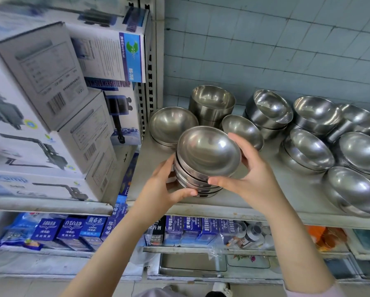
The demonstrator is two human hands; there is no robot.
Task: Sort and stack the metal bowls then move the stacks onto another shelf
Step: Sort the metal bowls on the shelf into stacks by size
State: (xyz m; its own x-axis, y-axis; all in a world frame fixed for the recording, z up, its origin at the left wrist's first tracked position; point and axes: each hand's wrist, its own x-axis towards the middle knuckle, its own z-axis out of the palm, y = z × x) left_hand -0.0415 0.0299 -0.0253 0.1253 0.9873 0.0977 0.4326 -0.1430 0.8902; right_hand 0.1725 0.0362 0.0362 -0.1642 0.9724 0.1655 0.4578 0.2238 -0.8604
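A tilted stack of several shallow metal bowls [207, 153] is at the front left of the grey shelf [272, 196]. My left hand [164, 189] grips the stack's lower left side, thumb curled under its front. My right hand [248, 172] holds the top bowl's right rim, thumb at the front and fingers behind. Behind it stand a low stack of wide bowls [171, 125], a tall stack of deep bowls [212, 103] and a single small bowl [242, 129].
More metal bowls [308, 148] in loose stacks crowd the shelf's right half. White pump boxes [51, 116] fill the neighbouring shelf to the left, past the perforated upright [150, 67]. Blue cartons [72, 230] and a metal tray [192, 264] lie on lower shelves.
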